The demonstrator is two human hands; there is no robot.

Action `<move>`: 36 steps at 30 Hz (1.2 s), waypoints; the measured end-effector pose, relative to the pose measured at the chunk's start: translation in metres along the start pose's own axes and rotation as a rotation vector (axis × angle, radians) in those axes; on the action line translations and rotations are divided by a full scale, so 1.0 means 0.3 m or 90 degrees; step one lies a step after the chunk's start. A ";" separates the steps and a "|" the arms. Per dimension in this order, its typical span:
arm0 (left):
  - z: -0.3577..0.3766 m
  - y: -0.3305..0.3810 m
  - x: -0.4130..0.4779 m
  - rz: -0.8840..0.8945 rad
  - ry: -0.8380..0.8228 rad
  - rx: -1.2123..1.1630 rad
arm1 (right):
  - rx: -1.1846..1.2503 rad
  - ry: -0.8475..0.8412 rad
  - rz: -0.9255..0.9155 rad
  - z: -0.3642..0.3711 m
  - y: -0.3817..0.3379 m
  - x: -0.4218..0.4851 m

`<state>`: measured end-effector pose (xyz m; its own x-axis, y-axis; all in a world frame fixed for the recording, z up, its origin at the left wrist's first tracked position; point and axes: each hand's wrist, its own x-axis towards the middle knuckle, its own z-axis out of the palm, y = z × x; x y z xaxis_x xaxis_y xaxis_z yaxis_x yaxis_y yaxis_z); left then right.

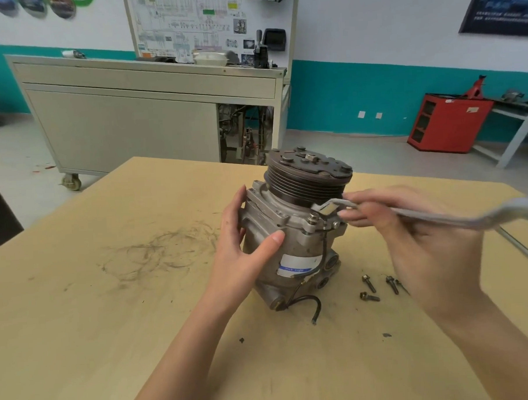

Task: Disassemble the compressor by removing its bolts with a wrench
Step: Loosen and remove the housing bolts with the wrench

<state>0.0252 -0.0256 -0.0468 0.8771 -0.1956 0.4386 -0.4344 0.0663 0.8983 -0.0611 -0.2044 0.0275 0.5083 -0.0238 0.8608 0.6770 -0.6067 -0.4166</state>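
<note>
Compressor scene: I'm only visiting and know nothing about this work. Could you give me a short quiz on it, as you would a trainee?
1. True or false: the right hand holds the wrench.
2. Where do the loose bolts lie? A) on the table, right of the compressor; B) on the floor; C) in a tray.
3. Fill in: the left hand grips the ____.

Key: 1 true; 2 A; 3 compressor.
</note>
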 end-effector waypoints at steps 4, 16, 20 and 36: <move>0.002 -0.005 0.000 0.001 -0.003 -0.016 | -0.189 -0.024 -0.147 0.033 -0.034 -0.025; 0.005 -0.016 0.004 0.000 0.003 -0.021 | 0.258 0.000 0.097 0.032 0.056 -0.063; 0.004 -0.015 0.005 -0.006 0.007 -0.019 | 0.681 -0.004 0.463 0.018 0.118 -0.022; 0.003 -0.012 0.004 -0.001 0.009 -0.007 | -0.067 0.029 -0.053 0.050 -0.025 -0.029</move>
<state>0.0275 -0.0269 -0.0495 0.8809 -0.1812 0.4372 -0.4307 0.0761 0.8993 -0.0626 -0.1877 0.0187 0.4266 -0.0045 0.9044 0.6548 -0.6882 -0.3123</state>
